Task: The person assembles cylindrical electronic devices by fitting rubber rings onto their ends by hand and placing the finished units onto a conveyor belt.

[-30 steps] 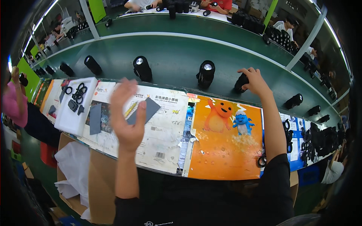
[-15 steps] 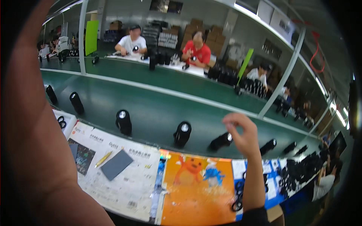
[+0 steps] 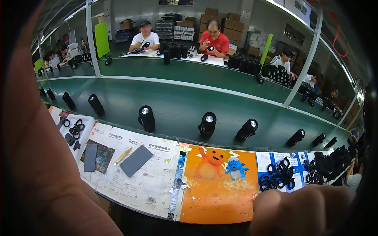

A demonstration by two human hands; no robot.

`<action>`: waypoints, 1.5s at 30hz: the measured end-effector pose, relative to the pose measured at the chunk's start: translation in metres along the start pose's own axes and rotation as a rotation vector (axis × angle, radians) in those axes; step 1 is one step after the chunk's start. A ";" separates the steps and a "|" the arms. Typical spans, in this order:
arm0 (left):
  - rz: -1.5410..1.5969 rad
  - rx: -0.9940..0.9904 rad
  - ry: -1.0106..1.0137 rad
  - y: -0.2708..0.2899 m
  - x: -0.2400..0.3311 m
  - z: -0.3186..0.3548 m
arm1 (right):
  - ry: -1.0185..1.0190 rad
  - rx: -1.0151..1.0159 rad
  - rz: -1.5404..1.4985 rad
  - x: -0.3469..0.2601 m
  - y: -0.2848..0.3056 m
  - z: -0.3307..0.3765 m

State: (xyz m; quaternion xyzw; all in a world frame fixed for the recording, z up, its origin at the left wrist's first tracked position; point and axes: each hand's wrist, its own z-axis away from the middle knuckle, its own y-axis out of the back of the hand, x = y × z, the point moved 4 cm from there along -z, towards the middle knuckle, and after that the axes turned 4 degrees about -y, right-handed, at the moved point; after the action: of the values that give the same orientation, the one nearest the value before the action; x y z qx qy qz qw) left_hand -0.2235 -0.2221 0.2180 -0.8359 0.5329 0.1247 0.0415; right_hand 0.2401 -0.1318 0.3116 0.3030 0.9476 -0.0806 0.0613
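Note:
My left arm (image 3: pixel 43 165) looms large and blurred up the left side; its hand is outside the picture. Low on the right, close up, my right hand (image 3: pixel 305 208) has its fingers curled in with the knuckles showing. Anything inside the curl is hidden. It overlaps the lower right corner of an orange sheet (image 3: pixel 220 204) printed with cartoon figures. Just beyond it lie several black rings (image 3: pixel 277 175) on a blue and white sheet. A row of black cylinders with silver round ends, one of them a black cylinder (image 3: pixel 207 126), stands or leans along the green conveyor belt (image 3: pixel 177 118).
On a white printed board (image 3: pixel 153 188) lie a yellow pen (image 3: pixel 123 156) and grey pads (image 3: pixel 136 161). A white tray (image 3: pixel 89 126) holds black rings. Dark parts (image 3: pixel 332 161) are heaped at right. Metal posts (image 3: pixel 93 39) rise beyond; co-workers (image 3: pixel 214 41) sit across the belt.
My right hand has dropped from above the belt to the lower right, closer to the camera, and its fingers have curled. The whole view has shifted, showing more of the tray and rings.

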 end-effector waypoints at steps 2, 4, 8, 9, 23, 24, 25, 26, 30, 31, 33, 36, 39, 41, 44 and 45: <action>0.016 0.025 0.026 0.046 -0.002 0.025 | 0.025 -0.006 -0.063 -0.059 0.007 0.015; 0.016 -0.036 0.016 0.060 0.020 0.004 | 0.122 0.031 -0.175 -0.068 0.022 0.011; 0.051 -0.017 0.036 0.061 0.045 0.033 | 0.215 0.027 -0.311 -0.011 -0.025 0.007; 0.067 -0.015 0.037 0.052 0.037 0.025 | 0.244 0.029 -0.339 -0.027 -0.021 0.007; 0.169 -0.102 0.115 -0.072 0.012 -0.073 | 1.242 0.893 -3.008 0.016 -0.089 -0.062; 0.210 -0.127 0.120 -0.067 0.014 -0.073 | 1.284 0.874 -3.028 0.040 -0.074 -0.098; 0.222 -0.141 0.135 -0.051 0.017 -0.067 | 1.301 0.898 -3.056 0.018 -0.066 -0.085; 0.227 -0.136 0.134 -0.048 0.023 -0.075 | 1.276 0.923 -3.094 0.018 -0.075 -0.093; 0.277 -0.153 0.151 -0.011 0.032 -0.051 | 1.252 0.994 -3.224 0.041 -0.078 -0.109; 0.305 -0.169 0.158 -0.009 0.031 -0.057 | 1.271 0.989 -3.251 0.050 -0.082 -0.117; 0.266 -0.151 0.191 -0.136 -0.002 -0.124 | 1.210 1.150 -3.322 0.039 -0.094 -0.105; 0.347 -0.241 0.275 -0.232 -0.016 -0.172 | 1.396 1.161 -3.385 0.067 -0.092 -0.133; 0.383 -0.280 0.320 -0.199 -0.034 -0.173 | 1.442 1.211 -3.482 0.081 -0.091 -0.146; 0.394 -0.286 0.336 -0.181 -0.035 -0.171 | 1.416 1.269 -3.555 0.086 -0.096 -0.151; 0.435 -0.276 0.349 -0.148 -0.028 -0.161 | 1.354 1.332 -3.644 0.086 -0.100 -0.158; 0.454 -0.277 0.349 -0.133 -0.030 -0.159 | 1.331 1.337 -3.678 0.084 -0.101 -0.160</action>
State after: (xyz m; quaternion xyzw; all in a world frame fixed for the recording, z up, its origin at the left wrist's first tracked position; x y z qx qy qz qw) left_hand -0.0896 -0.1708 0.3708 -0.7021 0.6829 0.0568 -0.1937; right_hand 0.1025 -0.1356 0.4662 0.8455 0.2193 0.1934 0.4468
